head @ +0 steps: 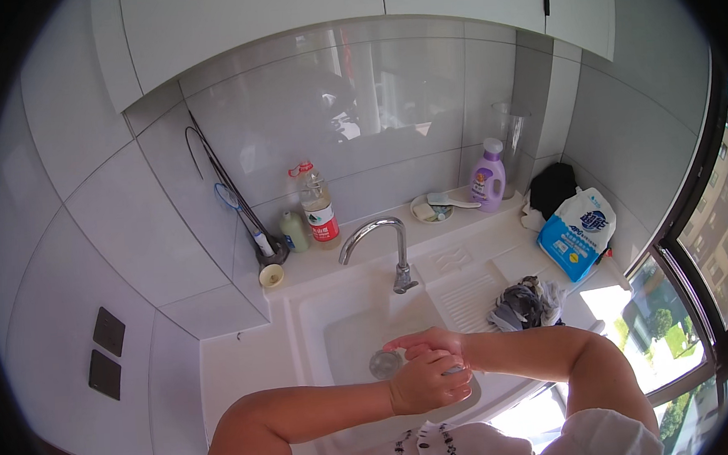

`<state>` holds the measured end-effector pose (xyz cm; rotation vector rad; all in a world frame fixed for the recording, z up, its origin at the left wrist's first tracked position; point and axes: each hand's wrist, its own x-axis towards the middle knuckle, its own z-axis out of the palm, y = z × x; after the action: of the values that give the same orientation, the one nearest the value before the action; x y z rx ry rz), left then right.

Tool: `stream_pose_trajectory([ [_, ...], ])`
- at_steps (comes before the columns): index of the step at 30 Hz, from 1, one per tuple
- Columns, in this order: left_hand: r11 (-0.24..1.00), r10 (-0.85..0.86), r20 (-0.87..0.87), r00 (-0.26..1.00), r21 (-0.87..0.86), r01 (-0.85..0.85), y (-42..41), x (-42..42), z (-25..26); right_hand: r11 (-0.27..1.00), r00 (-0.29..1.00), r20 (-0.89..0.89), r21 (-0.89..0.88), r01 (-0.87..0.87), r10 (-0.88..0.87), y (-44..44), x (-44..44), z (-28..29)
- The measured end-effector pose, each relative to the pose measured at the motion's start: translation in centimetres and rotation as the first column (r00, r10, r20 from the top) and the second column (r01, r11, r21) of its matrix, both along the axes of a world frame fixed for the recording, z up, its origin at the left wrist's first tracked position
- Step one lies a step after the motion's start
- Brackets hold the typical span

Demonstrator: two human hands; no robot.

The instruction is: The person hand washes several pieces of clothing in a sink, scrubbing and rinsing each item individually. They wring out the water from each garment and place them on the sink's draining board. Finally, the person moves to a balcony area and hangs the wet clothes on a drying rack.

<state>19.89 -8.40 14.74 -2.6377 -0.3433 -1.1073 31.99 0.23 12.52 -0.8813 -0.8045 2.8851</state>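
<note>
My left hand and my right hand are pressed together over the white sink basin. The left fingers curl around a small grey-blue item, mostly hidden, so I cannot tell what it is. My right hand lies just behind, one finger stretched out to the left; whether it also grips the item is hidden. Left of the hands, the round drain shows in the basin floor. A chrome faucet arches above the basin; no stream of water shows at its spout.
Wet grey and dark cloth lies bunched on the ribbed washboard. A detergent bag stands at right. Along the back ledge are a purple jug, a soap dish with a brush, a plastic bottle and a green bottle.
</note>
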Motion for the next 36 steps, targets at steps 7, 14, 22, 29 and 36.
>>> stream_pose_trajectory([
  [7, 0.998, -0.035, -0.157, 0.987, -0.055, 0.026, 0.1, -1.4, -6.4, 0.901, 0.898, 0.427, 0.341, -0.269, 0.107, -0.3, -4.0, -2.8],
  [14, 0.998, -0.061, -0.342, 0.938, -0.031, 0.053, 1.2, -1.7, -9.8, 0.629, 0.798, 0.56, 0.541, -0.558, 0.225, 0.7, -5.4, -7.3],
  [22, 0.941, 0.105, 0.206, 0.973, -0.337, -0.03, 1.9, -4.7, -4.3, 0.984, 0.961, 0.242, 0.149, 0.096, -0.131, 1.4, -5.7, -2.7],
  [29, 0.239, 0.839, 0.541, -0.065, -0.257, 0.936, 5.7, -6.5, 0.3, 0.242, 0.714, -0.456, 0.726, 0.644, -0.531, 0.6, -5.8, -1.0],
  [36, -0.268, 0.714, 0.658, 0.24, -0.06, 0.962, 3.3, -7.5, -0.9, -0.698, 0.873, -0.017, 0.593, 0.402, 0.488, 0.0, -4.4, 9.5],
])
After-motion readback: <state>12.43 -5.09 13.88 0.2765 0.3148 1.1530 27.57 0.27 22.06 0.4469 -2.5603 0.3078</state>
